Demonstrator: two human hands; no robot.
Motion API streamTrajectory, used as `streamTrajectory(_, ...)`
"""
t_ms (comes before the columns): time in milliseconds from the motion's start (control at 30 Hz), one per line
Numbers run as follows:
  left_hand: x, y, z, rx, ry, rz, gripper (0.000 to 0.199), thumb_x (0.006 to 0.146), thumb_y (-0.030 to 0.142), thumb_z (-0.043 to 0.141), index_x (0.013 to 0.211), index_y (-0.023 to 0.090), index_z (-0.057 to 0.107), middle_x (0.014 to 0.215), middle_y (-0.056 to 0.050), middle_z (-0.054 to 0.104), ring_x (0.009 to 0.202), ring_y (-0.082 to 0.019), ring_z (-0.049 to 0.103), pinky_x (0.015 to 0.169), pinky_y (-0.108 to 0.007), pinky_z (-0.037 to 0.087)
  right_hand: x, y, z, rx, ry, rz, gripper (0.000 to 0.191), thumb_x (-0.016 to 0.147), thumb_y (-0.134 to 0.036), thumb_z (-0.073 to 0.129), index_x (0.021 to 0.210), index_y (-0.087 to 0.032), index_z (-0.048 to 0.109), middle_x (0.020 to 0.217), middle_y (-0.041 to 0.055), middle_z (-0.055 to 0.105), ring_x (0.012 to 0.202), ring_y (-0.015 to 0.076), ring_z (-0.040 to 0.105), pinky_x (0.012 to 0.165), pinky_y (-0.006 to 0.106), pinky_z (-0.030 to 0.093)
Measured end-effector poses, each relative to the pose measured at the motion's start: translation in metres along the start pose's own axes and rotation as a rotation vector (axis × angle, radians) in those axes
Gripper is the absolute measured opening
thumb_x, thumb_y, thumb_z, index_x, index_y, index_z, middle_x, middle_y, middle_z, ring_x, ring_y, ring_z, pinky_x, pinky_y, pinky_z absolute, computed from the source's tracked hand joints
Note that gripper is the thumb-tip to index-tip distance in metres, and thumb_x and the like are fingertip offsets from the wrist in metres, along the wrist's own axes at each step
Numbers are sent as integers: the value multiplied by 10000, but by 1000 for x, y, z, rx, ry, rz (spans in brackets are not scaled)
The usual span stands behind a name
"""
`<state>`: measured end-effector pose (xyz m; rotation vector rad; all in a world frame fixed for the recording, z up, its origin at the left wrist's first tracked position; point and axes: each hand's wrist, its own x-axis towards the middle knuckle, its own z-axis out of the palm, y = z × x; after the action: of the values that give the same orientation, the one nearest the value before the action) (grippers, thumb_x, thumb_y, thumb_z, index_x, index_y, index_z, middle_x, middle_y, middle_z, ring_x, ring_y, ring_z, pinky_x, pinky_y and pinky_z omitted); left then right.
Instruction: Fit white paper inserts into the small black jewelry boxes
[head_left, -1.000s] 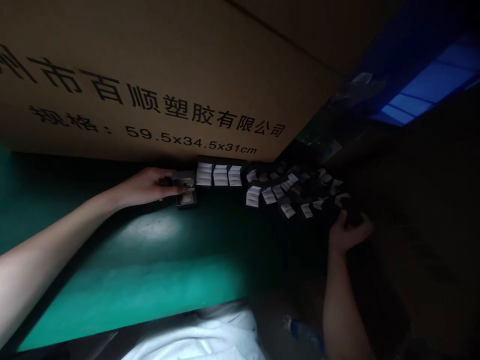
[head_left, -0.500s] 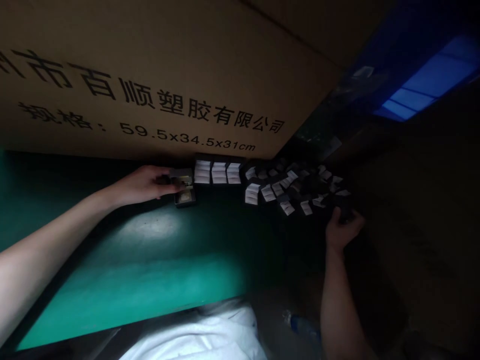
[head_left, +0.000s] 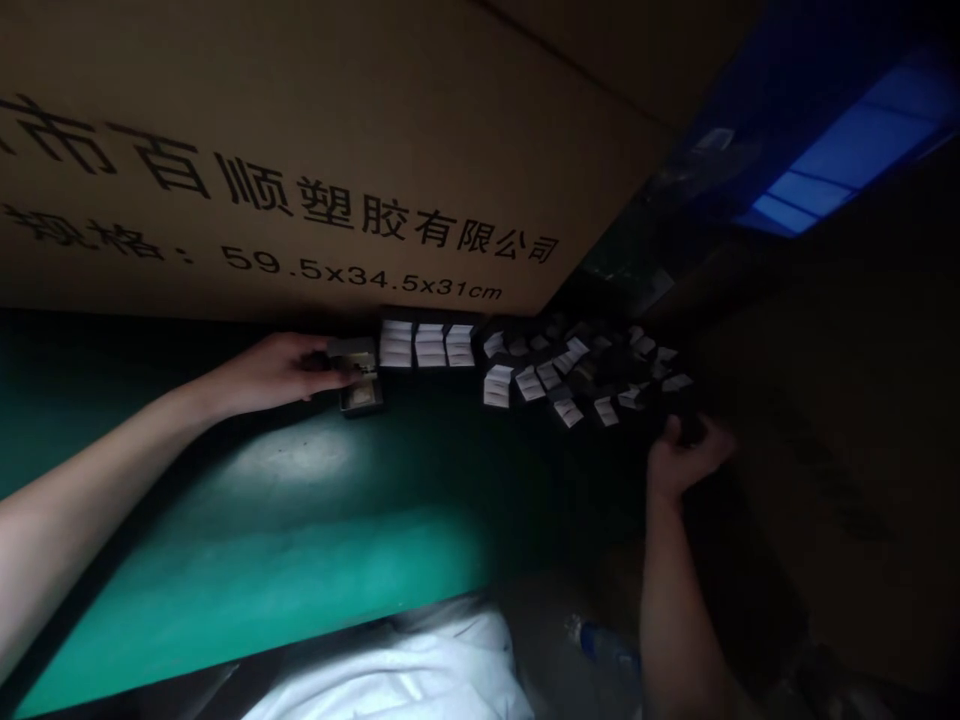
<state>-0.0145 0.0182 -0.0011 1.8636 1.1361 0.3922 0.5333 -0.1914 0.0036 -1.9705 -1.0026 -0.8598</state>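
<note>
My left hand (head_left: 289, 368) is closed on the raised lid of a small black hinged jewelry box (head_left: 361, 396), which stands open on the green tabletop. Something pale and yellowish shows inside it, too dim to name. Just right of it, three open jewelry boxes (head_left: 427, 345) with white linings form a row against the carton. My right hand (head_left: 690, 458) is at the right end of a scattered heap of similar boxes (head_left: 574, 370). Its fingers are curled around a dark small box (head_left: 688, 430), whose details are lost in shadow.
A large printed cardboard carton (head_left: 315, 120) stands along the back of the green table (head_left: 337, 560). At the far right lies another dark carton (head_left: 832, 450). A blue bin (head_left: 825, 150) rises at the back right. Below the table edge is a bottle (head_left: 607, 650).
The whole view has shifted slightly, so most things appear a little further left. My right hand has moved slightly right against the heap. My left hand keeps its hold on the open box.
</note>
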Motion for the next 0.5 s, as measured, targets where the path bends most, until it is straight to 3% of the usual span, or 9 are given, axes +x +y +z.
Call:
streamTrajectory(300, 3, -5, 1, 4, 6, 8, 710, 781, 709, 672, 1332, 261, 685, 1125, -46, 790, 730, -199, 700, 724, -307, 597, 3, 28, 15, 8, -105, 140, 398, 782, -423, 685, 1046, -132, 615, 1184, 206, 582, 1218, 360, 529, 1103, 550, 395)
streamTrajectory(500, 0, -2, 1, -15, 9, 22, 702, 792, 694, 673, 1352, 271, 673, 1189, -44, 773, 937, -248, 723, 895, -357, 580, 4, 39, 27, 47, -225, 169, 518, 755, -552, 720, 1064, -145, 635, 1100, 148, 635, 1104, 314, 593, 1037, 516, 465)
